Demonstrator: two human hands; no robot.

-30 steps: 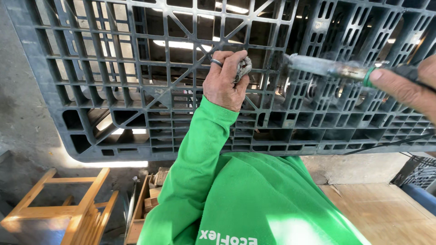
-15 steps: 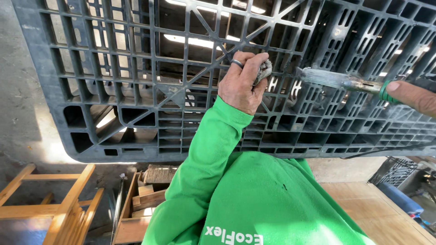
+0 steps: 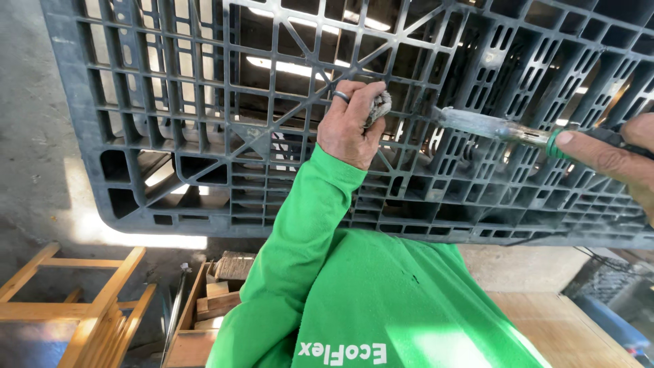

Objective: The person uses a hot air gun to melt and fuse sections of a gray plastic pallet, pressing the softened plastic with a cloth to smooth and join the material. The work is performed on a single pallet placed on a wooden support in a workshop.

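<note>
The tool point(image 3: 501, 128) tip has moved in beside the left hand point(image 3: 351, 126), which clutches a rag point(image 3: 380, 105) against the pallet point(image 3: 204, 136), while the right hand point(image 3: 613, 155) grips the handle.

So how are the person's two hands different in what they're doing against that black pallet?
The left hand is closed around a small grey wad and pressed against the black plastic pallet, while the right hand stays off the pallet and grips a long metal-tipped tool whose tip meets the grid. The left hand wears a ring and shows its green sleeve; the right enters from the frame edge, only partly visible. Both are bare and raised at the same pallet.
</note>
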